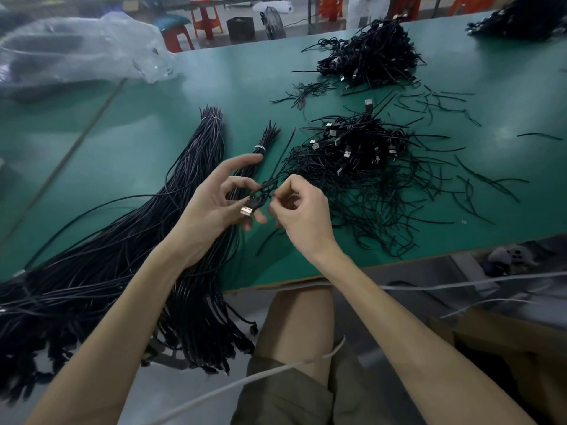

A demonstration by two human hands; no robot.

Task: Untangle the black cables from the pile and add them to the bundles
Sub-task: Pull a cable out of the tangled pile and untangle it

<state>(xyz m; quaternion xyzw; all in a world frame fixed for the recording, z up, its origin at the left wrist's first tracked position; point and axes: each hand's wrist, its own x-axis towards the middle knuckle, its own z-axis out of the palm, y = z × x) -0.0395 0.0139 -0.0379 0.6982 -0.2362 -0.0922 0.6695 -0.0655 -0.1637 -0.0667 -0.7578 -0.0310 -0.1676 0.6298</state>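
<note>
My left hand [214, 200] holds a coiled black cable [260, 194] with a silver USB plug [247, 210] above the green table [153, 139]. My right hand [299, 207] pinches a strand of that same coil, just right of the left hand. Behind the hands lies a tangled pile of black cables [362, 161] with USB plugs. A large tied bundle [171, 204] runs from mid-table down over the front edge at the left. A thin tied bundle [260, 148] lies beside it, partly hidden by my left fingers.
A second tangled pile [374, 53] sits at the far side, a third pile [521, 19] at the far right corner. Loose black ties [435, 102] are scattered on the right. A clear plastic bag [76, 47] lies far left. White cords [306, 360] cross my lap.
</note>
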